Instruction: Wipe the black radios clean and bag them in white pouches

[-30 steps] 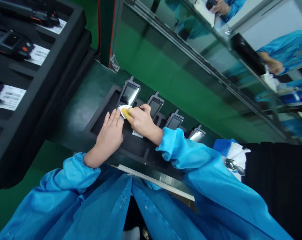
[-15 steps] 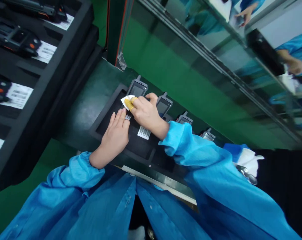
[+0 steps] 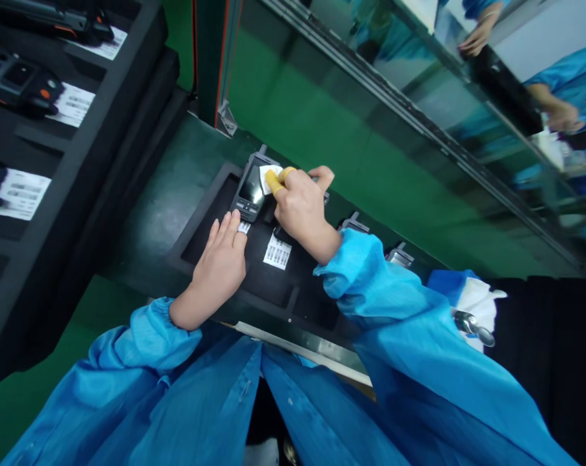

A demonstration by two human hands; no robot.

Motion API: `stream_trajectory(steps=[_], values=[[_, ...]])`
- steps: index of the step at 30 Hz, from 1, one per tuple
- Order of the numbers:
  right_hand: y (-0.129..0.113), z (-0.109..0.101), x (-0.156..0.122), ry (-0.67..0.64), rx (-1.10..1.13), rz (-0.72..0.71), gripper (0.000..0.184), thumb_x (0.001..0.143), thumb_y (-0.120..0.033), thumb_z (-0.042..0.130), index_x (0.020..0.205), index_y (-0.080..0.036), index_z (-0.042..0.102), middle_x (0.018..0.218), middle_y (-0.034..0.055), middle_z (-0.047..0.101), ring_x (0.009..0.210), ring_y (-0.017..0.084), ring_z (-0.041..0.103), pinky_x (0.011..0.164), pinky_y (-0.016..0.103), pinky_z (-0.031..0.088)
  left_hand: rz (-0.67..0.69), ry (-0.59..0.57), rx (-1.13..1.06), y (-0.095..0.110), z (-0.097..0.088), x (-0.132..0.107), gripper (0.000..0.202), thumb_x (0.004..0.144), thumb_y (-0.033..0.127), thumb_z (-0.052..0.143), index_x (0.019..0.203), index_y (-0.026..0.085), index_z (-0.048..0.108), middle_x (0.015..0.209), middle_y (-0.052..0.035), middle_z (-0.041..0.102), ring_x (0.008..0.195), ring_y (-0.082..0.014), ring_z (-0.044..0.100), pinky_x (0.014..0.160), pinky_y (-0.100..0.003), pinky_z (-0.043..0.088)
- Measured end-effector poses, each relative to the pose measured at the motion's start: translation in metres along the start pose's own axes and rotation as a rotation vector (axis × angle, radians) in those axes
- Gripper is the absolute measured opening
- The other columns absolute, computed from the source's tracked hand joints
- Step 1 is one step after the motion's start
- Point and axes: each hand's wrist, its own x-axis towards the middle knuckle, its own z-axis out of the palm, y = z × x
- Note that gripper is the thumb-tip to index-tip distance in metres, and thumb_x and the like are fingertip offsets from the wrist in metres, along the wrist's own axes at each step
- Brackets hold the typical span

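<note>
A black foam tray (image 3: 210, 194) lies on the green bench with a row of dark handheld devices standing in its slots. My right hand (image 3: 300, 207), with yellow finger cots on two fingers, pinches a small white cloth (image 3: 266, 173) against the upper screen of the leftmost device (image 3: 251, 188). My left hand (image 3: 220, 262) lies flat and open on the tray just below that device, fingertips beside a small label. A white barcode label (image 3: 277, 252) lies on the tray between my hands.
A large black foam tray (image 3: 103, 136) at left holds more devices and white labels. More devices (image 3: 400, 255) stand to the right in the row. A metal rail and glass panel run across the back, with other people in blue behind. A white cloth and metal object (image 3: 472, 317) sit at right.
My right hand has slid the white cloth up the leftmost device's screen, from its lower end to its top. My left hand stayed flat on the tray.
</note>
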Motion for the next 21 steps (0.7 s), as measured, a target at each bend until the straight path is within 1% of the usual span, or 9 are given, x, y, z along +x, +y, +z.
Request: stream_trajectory(steps=[4, 6, 8, 10, 12, 15, 17, 19, 21], values=[[-0.023, 0.005, -0.031, -0.040, 0.023, -0.151, 0.035, 0.092, -0.015, 0.035, 0.090, -0.019, 0.069, 0.077, 0.0036, 0.058, 0.079, 0.016, 0.045, 0.083, 0.040, 0.021, 0.002, -0.013, -0.015, -0.001, 0.000, 0.000, 0.033, 0.084, 0.002, 0.035, 0.107, 0.003, 0.057, 0.144, -0.0258, 0.040, 0.138, -0.0315, 0.032, 0.115, -0.051, 0.028], [-0.029, 0.004, -0.033, -0.059, 0.051, -0.208, 0.034, 0.092, -0.016, 0.037, 0.090, -0.019, 0.070, 0.078, 0.0035, 0.059, 0.079, 0.015, 0.045, 0.083, 0.039, 0.021, 0.004, -0.015, -0.013, -0.002, -0.001, 0.000, 0.034, 0.083, 0.002, 0.035, 0.109, 0.004, 0.057, 0.144, -0.0249, 0.041, 0.138, -0.0310, 0.033, 0.115, -0.051, 0.028], [-0.026, 0.001, -0.021, -0.041, 0.066, -0.178, 0.033, 0.092, -0.017, 0.037, 0.094, -0.020, 0.069, 0.085, 0.0043, 0.060, 0.083, 0.016, 0.047, 0.084, 0.039, 0.021, 0.003, -0.018, -0.013, -0.002, -0.001, 0.000, 0.034, 0.082, 0.001, 0.036, 0.109, 0.003, 0.057, 0.143, -0.0256, 0.041, 0.137, -0.0318, 0.033, 0.115, -0.051, 0.028], [-0.019, -0.004, 0.001, -0.005, 0.062, -0.077, 0.034, 0.093, -0.017, 0.035, 0.102, -0.020, 0.067, 0.094, 0.0057, 0.060, 0.089, 0.018, 0.048, 0.086, 0.041, 0.021, 0.005, -0.016, -0.014, -0.002, -0.001, 0.000, 0.033, 0.082, 0.001, 0.036, 0.108, 0.002, 0.056, 0.143, -0.0267, 0.040, 0.137, -0.0328, 0.033, 0.114, -0.051, 0.029], [-0.013, -0.007, 0.022, -0.005, 0.048, 0.010, 0.036, 0.093, -0.014, 0.032, 0.103, -0.019, 0.067, 0.098, 0.0064, 0.059, 0.092, 0.019, 0.048, 0.089, 0.043, 0.022, 0.003, -0.001, -0.020, -0.002, 0.000, 0.001, 0.033, 0.081, 0.000, 0.036, 0.107, 0.003, 0.056, 0.143, -0.0269, 0.041, 0.137, -0.0331, 0.034, 0.114, -0.052, 0.029], [-0.016, -0.007, 0.030, -0.072, 0.041, -0.017, 0.038, 0.094, -0.014, 0.029, 0.095, -0.017, 0.067, 0.095, 0.0063, 0.058, 0.093, 0.019, 0.048, 0.089, 0.043, 0.023, 0.002, 0.050, -0.057, -0.003, 0.003, 0.000, 0.032, 0.079, -0.001, 0.037, 0.103, 0.006, 0.056, 0.142, -0.0266, 0.044, 0.136, -0.0324, 0.037, 0.113, -0.053, 0.030], [-0.027, -0.006, 0.017, -0.110, 0.045, -0.122, 0.039, 0.095, -0.015, 0.029, 0.093, -0.017, 0.067, 0.091, 0.0056, 0.058, 0.091, 0.018, 0.047, 0.089, 0.042, 0.023, 0.023, 0.165, -0.119, -0.005, 0.003, -0.004, 0.028, 0.077, -0.001, 0.038, 0.095, 0.011, 0.056, 0.136, -0.0230, 0.052, 0.132, -0.0296, 0.045, 0.110, -0.050, 0.035], [-0.038, -0.005, -0.003, -0.119, 0.054, -0.247, 0.038, 0.097, -0.017, 0.029, 0.093, -0.018, 0.067, 0.088, 0.0049, 0.059, 0.089, 0.017, 0.047, 0.088, 0.041, 0.023, 0.055, 0.368, -0.205, -0.009, 0.002, -0.008, 0.023, 0.077, 0.000, 0.039, 0.083, 0.017, 0.053, 0.119, -0.0159, 0.066, 0.119, -0.0250, 0.058, 0.104, -0.045, 0.043], [-0.045, -0.003, -0.020, -0.105, 0.064, -0.353, 0.037, 0.097, -0.017, 0.029, 0.097, -0.018, 0.066, 0.087, 0.0039, 0.061, 0.088, 0.016, 0.046, 0.086, 0.039, 0.023, 0.066, 0.568, -0.276, -0.013, 0.000, -0.013, 0.021, 0.077, 0.002, 0.041, 0.074, 0.021, 0.049, 0.098, -0.0089, 0.071, 0.100, -0.0209, 0.066, 0.091, -0.040, 0.051]])
